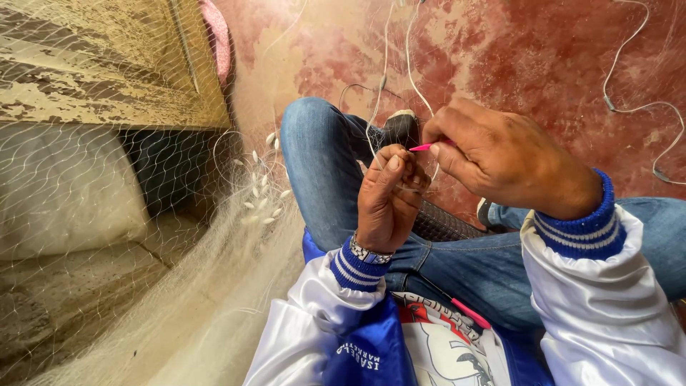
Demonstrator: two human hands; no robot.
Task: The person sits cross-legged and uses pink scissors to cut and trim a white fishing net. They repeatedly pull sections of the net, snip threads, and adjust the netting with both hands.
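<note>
My left hand [386, 196] is closed, pinching thin white net line [376, 107] between thumb and fingers above my bent knee in blue jeans [321, 154]. Just to its right, my right hand [500, 157] grips a slim pink netting needle [421, 147] whose tip points at the left thumb. The two hands almost touch. The line runs up from the hands toward the top of the view. Both wrists wear blue-and-white ribbed cuffs on white satin sleeves.
A fine pale fishing net [128, 214] drapes over the left half, with small white floats [259, 189] bunched near my knee. A worn wooden board [100, 64] is at upper left. Red mottled floor [514, 50] carries a white cord [643, 107]. A dark shoe [401, 127] shows behind the hands.
</note>
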